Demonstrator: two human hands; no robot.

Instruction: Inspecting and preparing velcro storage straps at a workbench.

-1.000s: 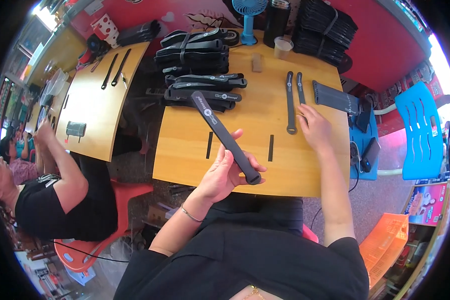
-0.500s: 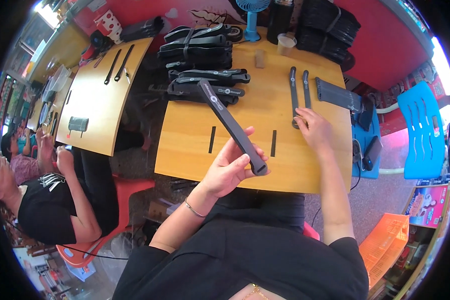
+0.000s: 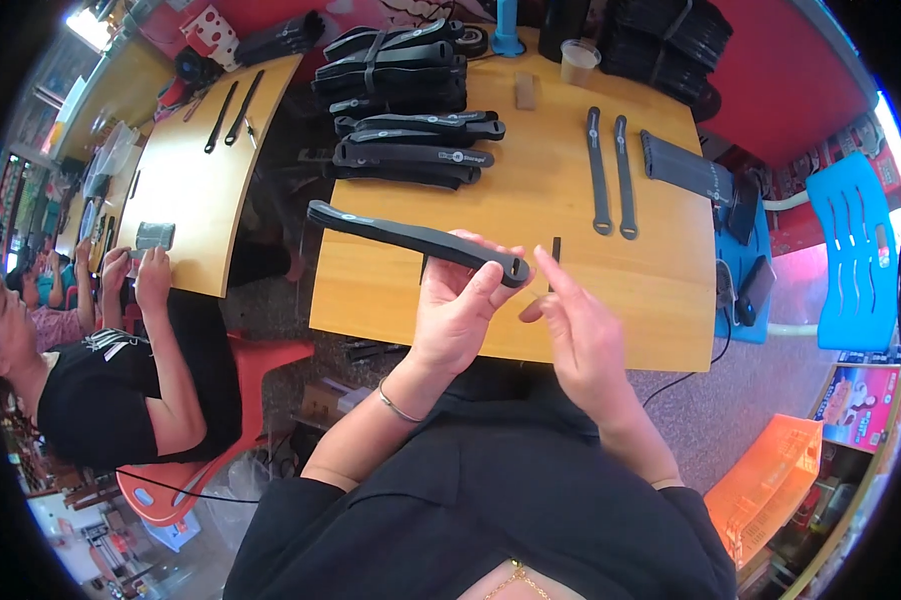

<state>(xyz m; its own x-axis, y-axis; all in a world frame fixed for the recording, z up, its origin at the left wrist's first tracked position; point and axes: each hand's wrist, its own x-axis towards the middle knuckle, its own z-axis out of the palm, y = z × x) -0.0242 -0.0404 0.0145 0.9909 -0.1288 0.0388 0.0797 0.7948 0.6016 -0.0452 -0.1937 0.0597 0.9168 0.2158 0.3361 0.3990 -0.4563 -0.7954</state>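
Observation:
My left hand (image 3: 449, 322) grips a thick, layered black strap (image 3: 391, 234) near its slotted end, and the far end points left over the table. Close to that slotted end is my right hand (image 3: 589, 350), with its fingers apart and nothing visible in them. Two slotted straps (image 3: 599, 170) lie side by side at the right of the wooden table (image 3: 651, 310). Beside them is a flat dark bundle (image 3: 681, 168). Stacked straps (image 3: 411, 156) lie beyond my left hand, with a tied pile of straps (image 3: 391, 80) behind. A thin black strip (image 3: 557, 250) shows past my right fingertips.
A cup (image 3: 579, 62), a small brown block (image 3: 525, 90) and a blue stand (image 3: 508, 28) are at the back. At the right are a blue chair (image 3: 856, 250) and an orange basket (image 3: 766, 490). A co-worker (image 3: 121, 390) sits at another table (image 3: 196, 230) on the left.
My right hand has left the two straps at the right and come in near the held strap's slotted end. The held strap has swung, its far end now lower and further left.

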